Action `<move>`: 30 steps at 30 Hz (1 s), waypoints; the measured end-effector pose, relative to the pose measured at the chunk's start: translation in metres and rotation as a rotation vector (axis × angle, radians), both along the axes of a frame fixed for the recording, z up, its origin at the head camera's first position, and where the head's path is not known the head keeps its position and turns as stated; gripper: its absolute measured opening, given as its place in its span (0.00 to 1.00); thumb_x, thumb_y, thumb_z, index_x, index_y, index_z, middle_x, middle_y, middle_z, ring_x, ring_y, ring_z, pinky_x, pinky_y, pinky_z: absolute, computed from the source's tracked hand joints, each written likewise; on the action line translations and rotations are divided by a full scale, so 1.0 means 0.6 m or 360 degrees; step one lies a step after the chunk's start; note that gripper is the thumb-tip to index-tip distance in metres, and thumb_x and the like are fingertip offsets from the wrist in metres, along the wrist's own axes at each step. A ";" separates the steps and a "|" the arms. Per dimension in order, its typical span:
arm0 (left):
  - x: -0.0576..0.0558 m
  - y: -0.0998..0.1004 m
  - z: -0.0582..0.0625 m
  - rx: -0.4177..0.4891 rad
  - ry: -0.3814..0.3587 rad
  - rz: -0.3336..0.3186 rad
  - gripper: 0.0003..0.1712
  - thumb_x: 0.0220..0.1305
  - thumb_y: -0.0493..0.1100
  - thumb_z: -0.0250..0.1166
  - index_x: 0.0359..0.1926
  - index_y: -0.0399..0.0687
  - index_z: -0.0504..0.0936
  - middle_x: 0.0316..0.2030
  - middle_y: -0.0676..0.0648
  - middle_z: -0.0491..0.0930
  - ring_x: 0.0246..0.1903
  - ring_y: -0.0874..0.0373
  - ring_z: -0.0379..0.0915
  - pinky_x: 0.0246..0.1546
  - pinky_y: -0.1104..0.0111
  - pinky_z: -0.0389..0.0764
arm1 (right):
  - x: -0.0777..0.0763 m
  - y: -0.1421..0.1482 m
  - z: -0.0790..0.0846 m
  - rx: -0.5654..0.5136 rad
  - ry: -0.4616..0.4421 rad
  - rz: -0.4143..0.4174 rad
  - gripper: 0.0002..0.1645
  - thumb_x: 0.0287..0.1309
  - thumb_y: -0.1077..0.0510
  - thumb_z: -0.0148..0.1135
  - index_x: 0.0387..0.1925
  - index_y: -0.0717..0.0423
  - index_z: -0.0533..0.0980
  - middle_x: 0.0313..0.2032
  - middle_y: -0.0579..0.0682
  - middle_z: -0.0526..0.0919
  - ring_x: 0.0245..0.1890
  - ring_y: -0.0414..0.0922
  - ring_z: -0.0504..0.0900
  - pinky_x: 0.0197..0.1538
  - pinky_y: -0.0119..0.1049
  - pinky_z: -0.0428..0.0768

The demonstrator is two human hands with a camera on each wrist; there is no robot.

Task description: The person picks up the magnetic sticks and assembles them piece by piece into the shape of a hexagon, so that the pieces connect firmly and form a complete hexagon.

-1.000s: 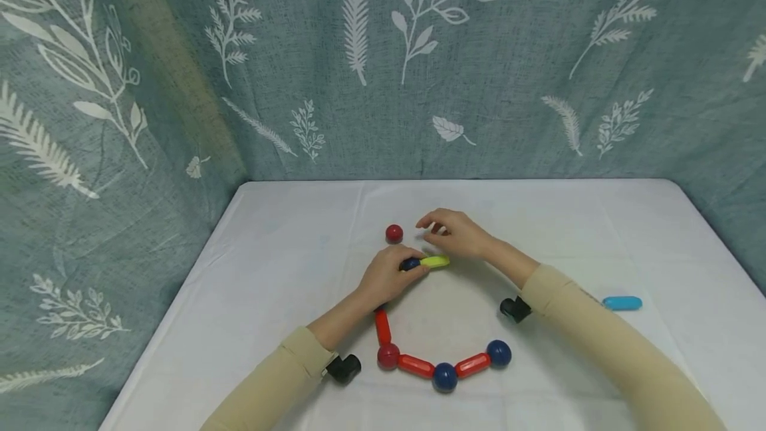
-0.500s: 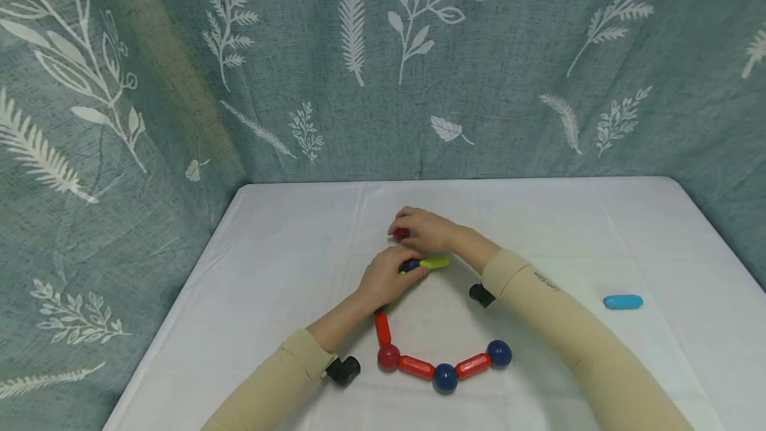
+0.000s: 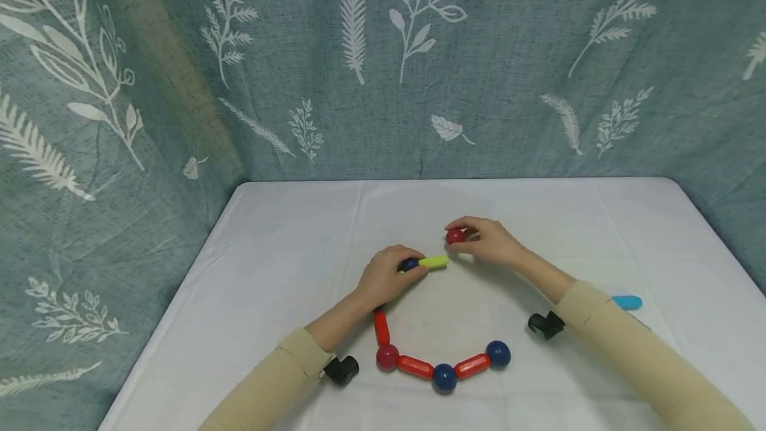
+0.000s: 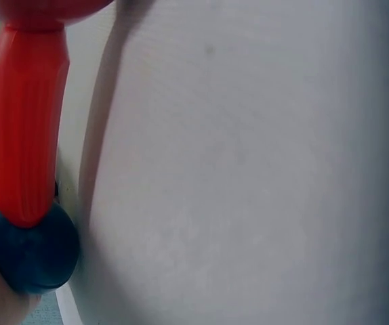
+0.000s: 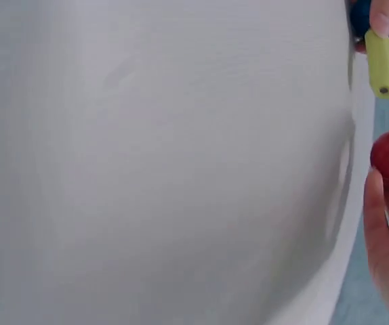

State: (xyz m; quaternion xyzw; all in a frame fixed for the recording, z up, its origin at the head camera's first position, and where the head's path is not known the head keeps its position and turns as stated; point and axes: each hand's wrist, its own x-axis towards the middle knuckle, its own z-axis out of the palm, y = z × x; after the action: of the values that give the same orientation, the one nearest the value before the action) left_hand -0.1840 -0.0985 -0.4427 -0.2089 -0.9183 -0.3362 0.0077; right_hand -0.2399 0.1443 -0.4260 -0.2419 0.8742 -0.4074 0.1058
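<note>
My left hand [image 3: 385,278] holds a dark blue ball [image 3: 409,265] between thumb and fingers. A yellow-green magnetic rod [image 3: 433,262] sticks out from that ball to the right. My right hand [image 3: 487,241] pinches a red ball [image 3: 455,236] just beyond the rod's free end, with a gap between them, as the right wrist view also shows. From under my left hand a red rod [image 3: 382,328] runs to another red ball [image 3: 387,357]. The left wrist view shows a blue ball [image 4: 32,247] on a red rod [image 4: 26,128], beside my palm.
The chain goes on along the white table [image 3: 287,231]: a red rod [image 3: 415,367], a blue ball [image 3: 445,378], another red rod [image 3: 472,366] and a blue end ball [image 3: 498,354]. A light blue rod [image 3: 628,302] lies at the right, partly behind the right sleeve [image 3: 646,351].
My right hand reached left to the red ball, took hold of it, and carried it right, to near the yellow-green rod's end. My left hand has stayed in place.
</note>
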 end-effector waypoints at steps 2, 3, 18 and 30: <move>-0.001 -0.001 0.000 0.0003 -0.0011 0.0008 0.15 0.64 0.49 0.67 0.48 0.48 0.85 0.43 0.49 0.83 0.45 0.55 0.77 0.47 0.62 0.76 | 0.011 0.016 -0.005 -0.0075 -0.0097 -0.0028 0.24 0.60 0.58 0.66 0.58 0.57 0.76 0.54 0.57 0.80 0.52 0.54 0.79 0.51 0.46 0.78; 0.000 -0.001 0.000 0.0006 -0.0019 0.0013 0.15 0.64 0.49 0.67 0.48 0.48 0.85 0.44 0.49 0.83 0.45 0.55 0.77 0.47 0.62 0.76 | 0.016 0.021 -0.008 -0.0104 -0.0136 -0.0025 0.24 0.60 0.59 0.66 0.58 0.57 0.76 0.54 0.57 0.79 0.53 0.54 0.79 0.52 0.46 0.78; 0.002 0.003 0.003 0.0009 -0.0046 0.0024 0.15 0.64 0.49 0.67 0.48 0.48 0.85 0.44 0.49 0.83 0.46 0.54 0.77 0.48 0.60 0.76 | 0.050 0.017 -0.021 -0.0241 -0.0197 0.0033 0.24 0.60 0.60 0.66 0.57 0.62 0.76 0.50 0.58 0.81 0.48 0.51 0.81 0.49 0.40 0.78; -0.015 0.036 0.027 -0.0397 0.0010 -0.0134 0.20 0.63 0.52 0.67 0.51 0.48 0.83 0.43 0.50 0.81 0.42 0.58 0.75 0.42 0.66 0.77 | 0.050 0.018 -0.017 -0.0206 -0.0237 0.0013 0.27 0.58 0.59 0.67 0.58 0.64 0.74 0.48 0.58 0.80 0.46 0.50 0.80 0.47 0.40 0.78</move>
State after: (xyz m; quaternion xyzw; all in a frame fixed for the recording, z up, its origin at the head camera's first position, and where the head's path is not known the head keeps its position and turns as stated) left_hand -0.1933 -0.0769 -0.4267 -0.2478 -0.9433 -0.2187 -0.0295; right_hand -0.2097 0.1550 -0.4363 -0.2208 0.8348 -0.4796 0.1563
